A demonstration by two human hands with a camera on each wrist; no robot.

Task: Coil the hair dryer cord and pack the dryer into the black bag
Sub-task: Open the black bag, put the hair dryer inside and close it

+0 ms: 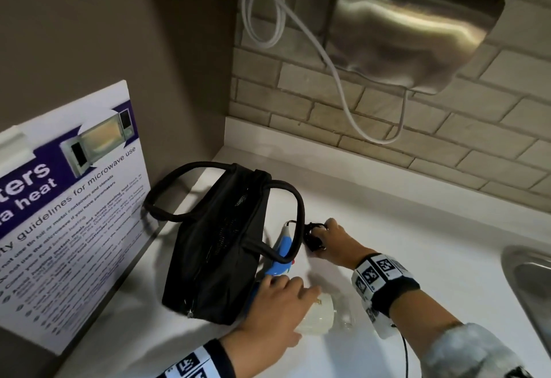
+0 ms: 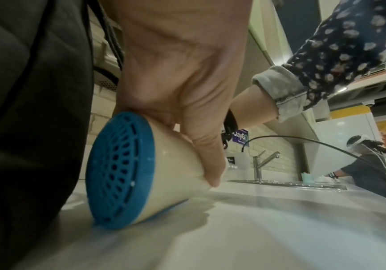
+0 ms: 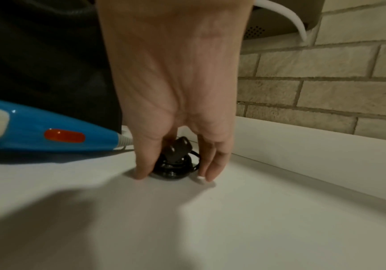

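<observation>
Bench: a white bench point(image 1: 402, 258) runs into a corner, with a low white upstand along the back; its top is smooth and carries soft shadows under both arms.
Walls: pale brick tile point(image 1: 447, 139) behind the hands, a plain grey-brown wall point(image 1: 119, 34) on the left hand's side.
Fittings: a steel box point(image 1: 411, 28) hangs on the tile above the right hand, a white cable point(image 1: 343, 88) looping from it. A steel sink point(image 1: 530, 282) lies beyond the right forearm, and the left wrist view shows a tap point(image 2: 260, 164) there.
Sign: a microwave notice point(image 1: 68, 204) leans on the side wall, left of the bag.
Far end: another person point(image 2: 367, 164) stands at the bench past the sink.
Bag: the black bag point(image 1: 220, 246) stands on the bench just left of both hands, zip on top, handles point(image 1: 286, 219) up.
Dryer: the dryer point(image 1: 316, 315) lies on the bench against the bag's right side, cream barrel under the left hand, blue grille point(image 2: 117, 169) on the bench, blue handle point(image 1: 281, 254) pointing away toward the right hand.
Left hand: the left hand point(image 1: 274, 312) curls over the barrel and grips it.
Cord: the cord point(image 3: 175, 164) sits in a small black coil on the bench, plug on top, just past the handle's end.
Right hand: the right hand point(image 1: 334, 237) reaches down over the coil, thumb on one side, fingers point(image 3: 212, 164) on the other, tips on the bench, pinching the coil between them.
</observation>
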